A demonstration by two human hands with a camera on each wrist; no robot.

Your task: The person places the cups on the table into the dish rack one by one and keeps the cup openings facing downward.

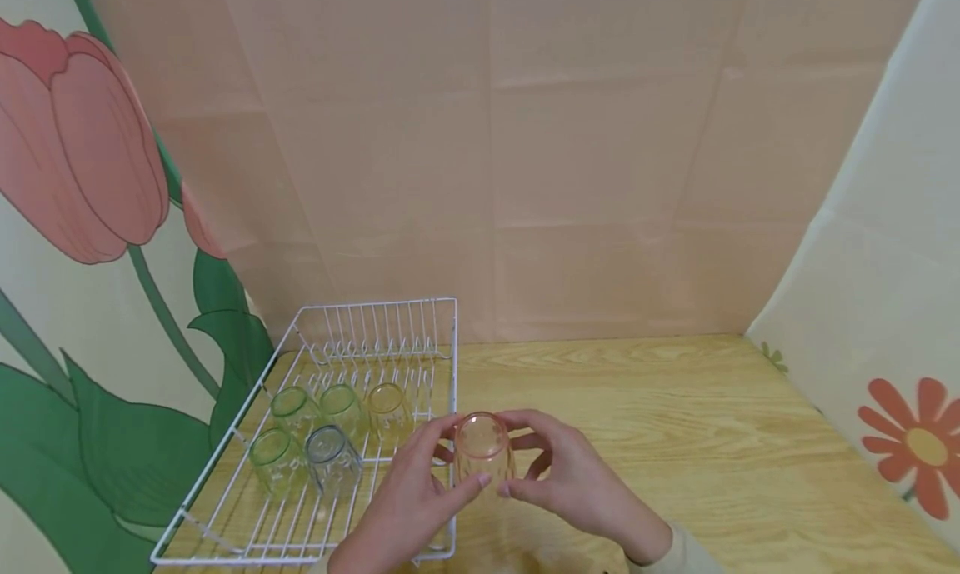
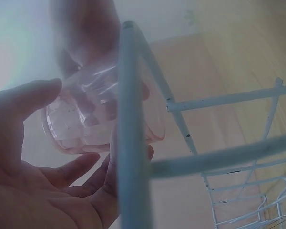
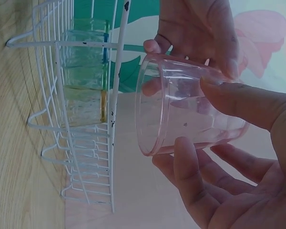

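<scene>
A clear pink-tinted glass (image 1: 482, 453) is held between both hands above the front right side of a white wire dish rack (image 1: 454, 341). My left hand (image 1: 408, 492) grips it from the left, thumb on the near side and fingers around the far side. From the right, my right hand (image 1: 573, 478) holds the same glass with thumb and curled fingers. In the right wrist view, the glass (image 3: 195, 107) shows faceted walls, and the wider rimmed end points toward the table side. A rack bar (image 2: 131, 124) partly covers the glass in the left wrist view.
Several tinted glasses stand in the rack: green ones (image 1: 272, 466), a blue-grey one (image 1: 333, 466) and an amber one (image 1: 388, 416). Wood-patterned tabletop (image 1: 675, 441) extends to the right. A plain pinkish sheet (image 1: 585, 166) hangs behind, with flower-printed sheets at both sides.
</scene>
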